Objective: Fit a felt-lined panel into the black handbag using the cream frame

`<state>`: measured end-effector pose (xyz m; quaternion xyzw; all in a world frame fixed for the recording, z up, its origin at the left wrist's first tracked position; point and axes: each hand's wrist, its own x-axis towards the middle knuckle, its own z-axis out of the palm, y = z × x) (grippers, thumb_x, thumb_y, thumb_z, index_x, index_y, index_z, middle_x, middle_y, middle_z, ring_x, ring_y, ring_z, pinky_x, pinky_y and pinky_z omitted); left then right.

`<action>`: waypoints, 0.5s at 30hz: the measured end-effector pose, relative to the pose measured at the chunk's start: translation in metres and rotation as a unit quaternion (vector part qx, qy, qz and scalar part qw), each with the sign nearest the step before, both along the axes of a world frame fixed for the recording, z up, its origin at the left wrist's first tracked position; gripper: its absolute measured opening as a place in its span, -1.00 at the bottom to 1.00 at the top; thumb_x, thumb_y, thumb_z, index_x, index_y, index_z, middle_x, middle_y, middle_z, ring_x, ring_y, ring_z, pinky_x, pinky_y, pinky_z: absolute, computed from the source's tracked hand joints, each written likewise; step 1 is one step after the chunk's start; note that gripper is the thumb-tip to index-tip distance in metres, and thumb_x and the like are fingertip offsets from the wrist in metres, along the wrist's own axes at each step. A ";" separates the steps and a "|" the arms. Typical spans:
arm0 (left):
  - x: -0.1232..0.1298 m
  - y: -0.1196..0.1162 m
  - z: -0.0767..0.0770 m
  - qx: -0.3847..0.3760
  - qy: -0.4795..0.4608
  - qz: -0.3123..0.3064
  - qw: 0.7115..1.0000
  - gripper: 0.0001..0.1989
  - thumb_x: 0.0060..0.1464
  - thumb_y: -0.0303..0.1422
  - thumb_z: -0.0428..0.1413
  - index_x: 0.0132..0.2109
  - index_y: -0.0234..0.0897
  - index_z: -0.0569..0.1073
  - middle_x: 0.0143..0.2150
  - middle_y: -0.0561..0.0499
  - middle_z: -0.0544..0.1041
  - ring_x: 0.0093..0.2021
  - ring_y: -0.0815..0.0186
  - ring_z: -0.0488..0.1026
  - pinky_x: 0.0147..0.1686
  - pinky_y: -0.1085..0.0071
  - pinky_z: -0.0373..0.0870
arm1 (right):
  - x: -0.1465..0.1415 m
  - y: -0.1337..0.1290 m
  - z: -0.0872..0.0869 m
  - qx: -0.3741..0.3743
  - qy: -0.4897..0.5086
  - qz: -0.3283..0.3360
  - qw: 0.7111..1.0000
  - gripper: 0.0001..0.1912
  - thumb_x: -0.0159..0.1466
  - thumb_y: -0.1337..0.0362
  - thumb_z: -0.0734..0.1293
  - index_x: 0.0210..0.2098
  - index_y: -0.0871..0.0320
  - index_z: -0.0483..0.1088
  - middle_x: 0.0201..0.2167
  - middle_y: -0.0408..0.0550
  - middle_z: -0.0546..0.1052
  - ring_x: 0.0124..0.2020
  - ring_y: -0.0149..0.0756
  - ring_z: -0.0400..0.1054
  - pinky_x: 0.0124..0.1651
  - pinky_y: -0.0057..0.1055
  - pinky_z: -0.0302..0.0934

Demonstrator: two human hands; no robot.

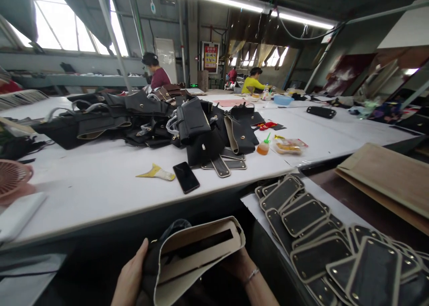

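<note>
Left hand (131,270) grips left side of open black bag (197,257), right hand (238,263) on its right side; bag just off counter (100,196) front edge. Phone (186,177) near that edge, bag pile (191,123) behind. Black panels (318,234) heaped, right.

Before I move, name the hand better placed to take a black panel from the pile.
Right, I think: the right hand is nearer the pile of panels; the left hand is across the bag. Both hands hold the bag, so the left grip would have to bear it alone.
</note>
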<state>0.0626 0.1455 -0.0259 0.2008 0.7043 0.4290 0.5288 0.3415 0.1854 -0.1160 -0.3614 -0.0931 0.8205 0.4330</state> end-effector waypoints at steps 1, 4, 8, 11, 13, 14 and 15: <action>0.000 0.002 0.001 0.005 0.002 -0.014 1.000 -0.62 -0.07 -0.05 0.24 -0.31 -0.31 0.57 -0.46 -0.05 0.60 -0.20 -0.08 0.56 -0.22 0.20 0.52 | 0.001 0.000 0.001 -0.002 0.001 0.002 1.000 -0.53 -0.10 -0.12 0.45 -0.40 0.14 0.46 -0.39 0.03 0.55 -0.17 0.01 0.40 -0.03 -0.14 0.21; -0.002 0.009 -0.002 0.010 0.002 -0.031 0.999 -0.66 -0.06 -0.06 0.23 -0.38 -0.29 0.55 -0.58 0.00 0.54 -0.32 -0.02 0.56 -0.34 0.28 0.50 | 0.003 0.001 0.001 -0.010 0.002 0.000 1.000 -0.51 -0.15 -0.11 0.48 -0.38 0.12 0.47 -0.33 0.04 0.57 -0.16 0.01 0.40 0.01 -0.11 0.20; 0.002 0.015 -0.020 -0.021 -0.059 0.010 0.998 -0.68 -0.02 -0.12 0.23 -0.49 -0.30 0.50 -0.63 0.00 0.49 -0.43 0.07 0.52 -0.46 0.37 0.43 | 0.008 0.003 -0.006 -0.030 -0.003 -0.012 0.999 -0.57 -0.28 0.05 0.56 -0.46 0.09 0.46 -0.35 0.01 0.59 -0.19 -0.02 0.42 0.03 -0.11 0.19; 0.017 0.012 -0.036 -0.007 -0.088 0.048 0.995 -0.64 0.04 -0.09 0.18 -0.52 -0.29 0.45 -0.61 -0.02 0.48 -0.49 0.16 0.49 -0.46 0.37 0.42 | 0.013 0.005 -0.011 -0.047 -0.011 -0.018 0.999 -0.61 -0.32 0.13 0.57 -0.51 0.07 0.45 -0.38 -0.01 0.59 -0.24 -0.02 0.43 0.00 -0.10 0.22; 0.029 0.008 -0.044 0.013 -0.102 0.066 0.992 -0.62 0.09 -0.06 0.13 -0.48 -0.28 0.42 -0.58 0.00 0.48 -0.47 0.20 0.49 -0.40 0.38 0.44 | 0.017 0.006 -0.012 -0.058 -0.024 -0.025 0.998 -0.65 -0.29 0.15 0.57 -0.54 0.07 0.45 -0.41 -0.03 0.59 -0.28 -0.03 0.43 -0.03 -0.10 0.23; 0.035 0.006 -0.047 0.023 -0.108 0.070 0.991 -0.62 0.11 -0.05 0.10 -0.45 -0.27 0.42 -0.55 0.02 0.49 -0.44 0.22 0.51 -0.35 0.39 0.45 | 0.019 0.006 -0.012 -0.062 -0.033 -0.030 0.997 -0.67 -0.27 0.15 0.57 -0.54 0.07 0.45 -0.42 -0.04 0.59 -0.30 -0.04 0.44 -0.04 -0.10 0.24; 0.040 0.005 -0.050 0.031 -0.115 0.066 0.991 -0.62 0.13 -0.03 0.08 -0.42 -0.26 0.43 -0.53 0.03 0.50 -0.39 0.21 0.52 -0.31 0.39 0.46 | 0.021 0.006 -0.011 -0.065 -0.042 -0.035 0.996 -0.69 -0.25 0.15 0.56 -0.54 0.06 0.45 -0.44 -0.05 0.59 -0.31 -0.05 0.44 -0.06 -0.10 0.24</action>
